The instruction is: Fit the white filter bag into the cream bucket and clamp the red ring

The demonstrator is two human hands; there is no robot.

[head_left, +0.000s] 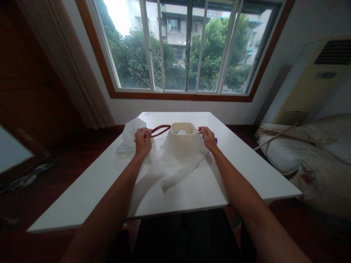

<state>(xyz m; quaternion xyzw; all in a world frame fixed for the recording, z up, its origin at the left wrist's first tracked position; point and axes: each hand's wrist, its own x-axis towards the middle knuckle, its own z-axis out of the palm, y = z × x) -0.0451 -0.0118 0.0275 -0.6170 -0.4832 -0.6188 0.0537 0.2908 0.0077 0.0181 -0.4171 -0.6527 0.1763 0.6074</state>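
A cream, square-mouthed container [185,146] stands upright on the white table, with something pale inside it. Thin white sheeting [178,171] is spread around its base, and one strip trails toward the table's front. My left hand [143,140] is closed on one end of a slim reddish-brown loop [161,128], whose other end reaches the container's left rim. At the container's right side, my right hand [207,137] has its fingers drawn together close to the rim; what they hold, if anything, is too small to make out. Behind that hand a purple thing [216,140] shows in part.
More crumpled white sheeting [128,138] lies left of my left hand. The white table [246,171] narrows toward the window [175,47]. Stuffed sacks [287,146] with a stick [274,137] stand along its right side. A curtain [68,62] hangs at the left.
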